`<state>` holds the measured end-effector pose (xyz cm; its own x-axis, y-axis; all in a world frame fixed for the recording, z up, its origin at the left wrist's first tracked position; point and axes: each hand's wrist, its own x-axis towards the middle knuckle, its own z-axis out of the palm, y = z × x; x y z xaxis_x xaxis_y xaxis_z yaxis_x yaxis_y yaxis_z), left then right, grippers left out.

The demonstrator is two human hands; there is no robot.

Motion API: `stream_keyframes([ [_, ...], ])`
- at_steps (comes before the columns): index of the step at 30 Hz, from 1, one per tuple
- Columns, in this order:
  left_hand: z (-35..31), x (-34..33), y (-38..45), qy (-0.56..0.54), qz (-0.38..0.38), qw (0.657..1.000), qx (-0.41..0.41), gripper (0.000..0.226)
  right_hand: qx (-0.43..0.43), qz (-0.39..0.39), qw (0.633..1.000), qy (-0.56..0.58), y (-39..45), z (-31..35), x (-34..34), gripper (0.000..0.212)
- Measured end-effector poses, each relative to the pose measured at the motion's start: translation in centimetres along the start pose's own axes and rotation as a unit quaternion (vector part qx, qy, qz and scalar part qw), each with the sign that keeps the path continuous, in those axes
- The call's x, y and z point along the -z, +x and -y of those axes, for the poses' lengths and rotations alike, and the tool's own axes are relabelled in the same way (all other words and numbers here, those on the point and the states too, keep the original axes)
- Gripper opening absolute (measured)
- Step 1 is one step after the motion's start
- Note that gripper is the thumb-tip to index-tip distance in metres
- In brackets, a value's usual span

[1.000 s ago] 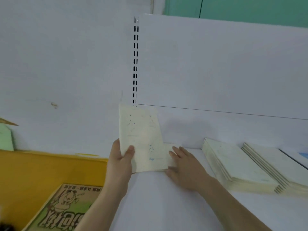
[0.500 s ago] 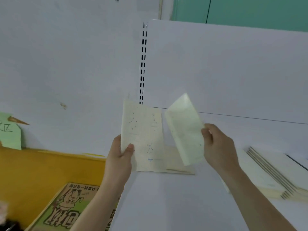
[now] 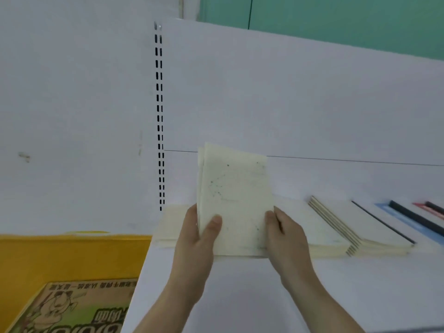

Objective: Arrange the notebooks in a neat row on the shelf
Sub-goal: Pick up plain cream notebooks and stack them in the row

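Notebooks [image 3: 234, 200] being pinched upright by left hand [image 3: 195, 246] and right hand [image 3: 286, 239]; edges misaligned, risk fanning out over flat stack [image 3: 334, 227].

left grip [image 3: 194, 239] — thumb curled, pinching | right grip [image 3: 287, 234] — fingers curled, clasping | forearms raised

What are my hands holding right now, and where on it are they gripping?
A small bundle of cream notebooks, held upright: left hand grips the lower left edge, right hand the lower right edge.
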<state>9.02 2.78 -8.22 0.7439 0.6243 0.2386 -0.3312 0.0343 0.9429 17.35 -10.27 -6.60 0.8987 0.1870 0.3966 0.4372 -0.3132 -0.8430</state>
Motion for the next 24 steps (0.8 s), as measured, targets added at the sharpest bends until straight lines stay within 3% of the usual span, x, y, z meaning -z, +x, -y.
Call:
stream_keyframes([
  [3,0.1,-1.2,-0.2,-0.033,0.074,0.995,0.066,0.022,-0.007,0.028,0.999,0.013,-0.2,-0.2,2.6,0.032],
  [6,0.2,-3.1,-0.4,0.021,0.115,0.991,0.069,0.016,-0.016,0.042,0.999,-0.008,-0.3,-0.7,5.6,0.027],
  [11,0.6,-8.2,-0.9,0.193,0.095,0.976,0.027,0.025,-0.025,0.008,0.997,-0.078,0.7,-2.8,10.3,0.024],
  [15,2.4,-11.7,0.3,0.343,0.108,0.932,-0.048,0.020,0.008,-0.003,0.989,-0.149,3.1,-5.7,13.2,0.022],
  [18,4.0,-14.3,1.6,0.419,0.076,0.900,-0.094,0.028,0.045,0.001,0.976,-0.212,5.7,-7.7,14.2,0.016],
  [21,5.0,-16.5,3.2,0.469,0.039,0.879,-0.070,0.019,0.077,0.010,0.963,-0.258,8.8,-9.8,14.3,0.011],
  [24,6.2,-17.9,4.5,0.493,0.008,0.870,-0.032,0.023,0.092,0.060,0.950,-0.294,11.2,-12.0,13.9,0.025],
])
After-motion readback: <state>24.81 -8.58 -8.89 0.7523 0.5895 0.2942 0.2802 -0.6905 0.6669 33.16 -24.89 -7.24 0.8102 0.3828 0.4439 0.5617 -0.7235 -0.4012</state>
